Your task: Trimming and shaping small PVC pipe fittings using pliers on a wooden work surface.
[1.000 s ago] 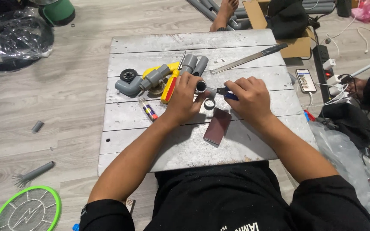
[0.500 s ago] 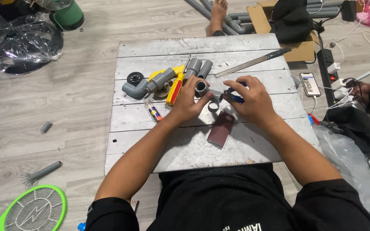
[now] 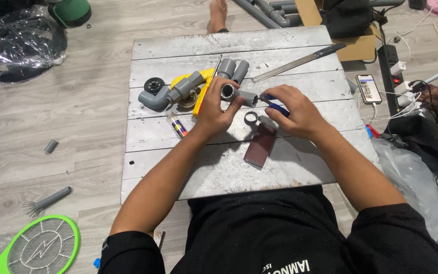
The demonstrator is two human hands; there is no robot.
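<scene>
- My left hand (image 3: 216, 109) wraps around a grey pipe fitting (image 3: 236, 95) above the pale wooden board (image 3: 300, 43), its open mouth facing up at me.
- The fitting's long axis runs left to right, its free end pointing at my right hand (image 3: 292, 114).
- The right fingers pinch shut on a blue-handled tool (image 3: 275, 105), tip at that end.
- Smooth matte plastic; a small grey ring (image 3: 250, 118) and a dark red sanding strip (image 3: 260, 145) lie just below.
</scene>
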